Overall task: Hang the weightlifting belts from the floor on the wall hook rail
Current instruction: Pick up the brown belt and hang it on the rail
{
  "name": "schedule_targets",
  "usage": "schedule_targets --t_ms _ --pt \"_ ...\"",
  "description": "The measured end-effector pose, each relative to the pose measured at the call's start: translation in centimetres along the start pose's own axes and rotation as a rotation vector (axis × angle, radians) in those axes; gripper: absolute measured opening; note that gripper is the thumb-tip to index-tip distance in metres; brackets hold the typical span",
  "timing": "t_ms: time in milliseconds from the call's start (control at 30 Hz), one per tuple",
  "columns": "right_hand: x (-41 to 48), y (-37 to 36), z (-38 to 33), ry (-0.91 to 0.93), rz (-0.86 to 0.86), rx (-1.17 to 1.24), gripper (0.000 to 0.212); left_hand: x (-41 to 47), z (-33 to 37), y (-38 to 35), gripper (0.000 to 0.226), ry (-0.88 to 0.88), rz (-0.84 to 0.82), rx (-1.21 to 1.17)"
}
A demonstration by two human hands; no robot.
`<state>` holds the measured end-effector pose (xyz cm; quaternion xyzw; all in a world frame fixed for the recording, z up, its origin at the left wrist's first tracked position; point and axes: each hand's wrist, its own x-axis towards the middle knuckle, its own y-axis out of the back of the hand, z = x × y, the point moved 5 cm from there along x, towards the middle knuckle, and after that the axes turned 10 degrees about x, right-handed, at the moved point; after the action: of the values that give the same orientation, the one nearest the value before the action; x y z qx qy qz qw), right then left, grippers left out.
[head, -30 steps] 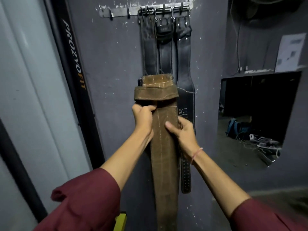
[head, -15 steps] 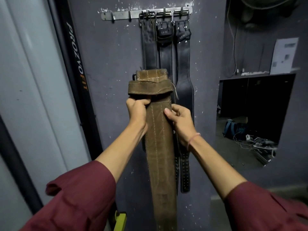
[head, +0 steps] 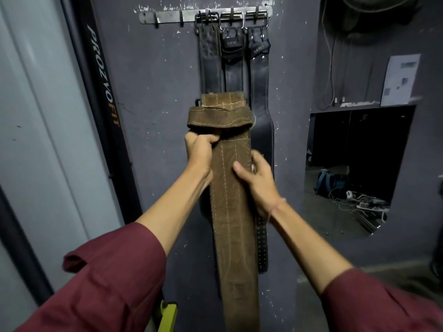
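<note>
L hand (head: 200,150) fingers clenched on brown belt (head: 231,212) under its folded top; R hand (head: 259,180) thumb in front, fingers curled behind. Belt upright, well below hook rail (head: 167,16), overlapping 3 black belts (head: 257,75) hung on rail.

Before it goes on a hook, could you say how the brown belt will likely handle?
Probably fairly stiff: the brown belt hangs nearly straight below the left hand and right hand. Likely hefty: it looks thick and stitched. Its rough face probably resists slipping.

Dim grey wall (head: 143,80) — dark opening (head: 359,144) at right.
</note>
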<state>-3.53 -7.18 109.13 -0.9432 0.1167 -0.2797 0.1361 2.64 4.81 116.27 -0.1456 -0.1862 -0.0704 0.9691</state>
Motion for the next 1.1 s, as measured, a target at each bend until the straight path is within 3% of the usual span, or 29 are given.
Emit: schedule_targets --t_ms 100,233,300,400,500,567,667,800,867,933,1033,1100 --pt "2.1 -1.5 -2.4 0.106 0.095 0.007 0.026 0.6 -0.4 -0.5 0.017 -0.101 -0.097 0.065" --pt "2.3 -2.0 -2.4 0.146 0.17 0.025 0.026 -1.4 -3.1 0.9 0.029 -0.234 -0.145 0.225" --pt "3.0 -2.2 -3.3 0.151 0.207 0.051 0.026 -4.5 -8.2 2.4 0.021 -0.169 -0.159 0.285" --pt "4.5 -2.1 -5.1 0.145 0.243 0.114 0.024 -11.0 -18.0 5.3 0.012 0.104 -0.225 0.317" --pt "4.9 -1.8 -6.1 0.172 0.245 0.112 0.024 -14.5 -23.3 7.9 0.06 0.264 -0.208 0.351" --pt "4.7 -1.7 -6.5 0.198 0.228 0.119 0.022 -13.7 -21.6 7.3 0.047 0.227 -0.181 0.334" --pt "4.3 -1.6 -6.6 0.228 0.198 0.129 0.022 -9.7 -14.4 4.9 0.012 -0.033 -0.108 0.259" --pt "3.0 -1.9 -4.4 0.199 0.161 0.084 0.022 -4.5 -5.1 1.5 0.016 -0.303 -0.06 0.266" --pt "2.7 -1.9 -4.2 0.203 0.158 0.078 0.021 -3.2 -4.1 0.9 0.027 -0.26 -0.07 0.324" --pt "2.8 -1.4 -4.1 0.208 0.148 0.076 0.021 -2.5 -4.3 0.8 0.052 -0.106 -0.126 0.336" --pt "2.2 -0.5 -2.9 0.161 0.099 0.055 0.023 -1.4 -2.8 -0.2 0.091 0.137 -0.333 -0.024" --pt "1.4 -0.2 -1.5 0.109 0.048 0.056 0.026 -0.2 -1.3 -0.4 0.079 0.164 -0.317 -0.133"
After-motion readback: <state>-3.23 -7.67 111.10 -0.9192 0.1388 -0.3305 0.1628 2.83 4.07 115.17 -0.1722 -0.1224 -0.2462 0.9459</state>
